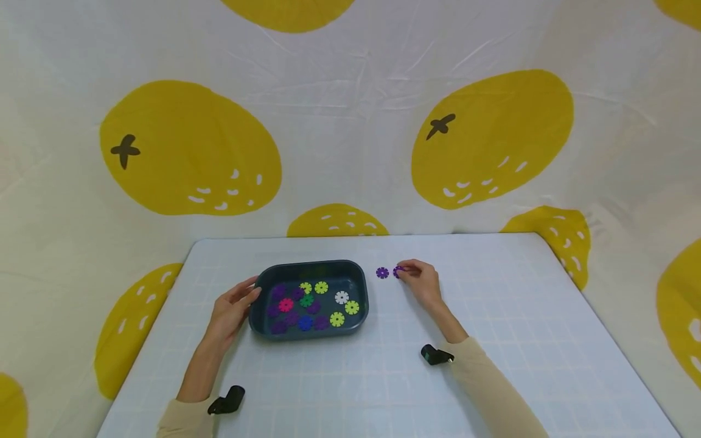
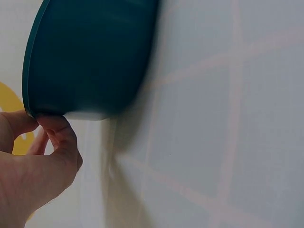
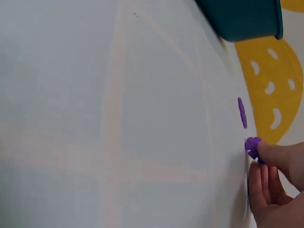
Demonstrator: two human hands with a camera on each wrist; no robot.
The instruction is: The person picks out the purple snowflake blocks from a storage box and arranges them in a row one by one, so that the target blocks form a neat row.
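A dark teal tray [image 1: 312,334] holds several notched flower-shaped discs in purple, yellow-green, green, red, blue and white. My left hand [image 1: 227,313] grips the tray's left rim, thumb on the edge; the left wrist view shows the fingers [image 2: 59,130] pinching that rim. Right of the tray, my right hand [image 1: 421,283] pinches a purple flower disc [image 3: 253,148] between thumb and fingers, close to the tabletop. Another purple disc [image 1: 382,272] lies flat on the table between that hand and the tray.
The white table [image 1: 350,389] has a pale grid pattern. Behind it hangs a white cloth printed with large yellow fruits [image 1: 191,149]. A small black camera [image 1: 436,354] sits at the right wrist, another black camera [image 1: 229,400] at the left wrist.
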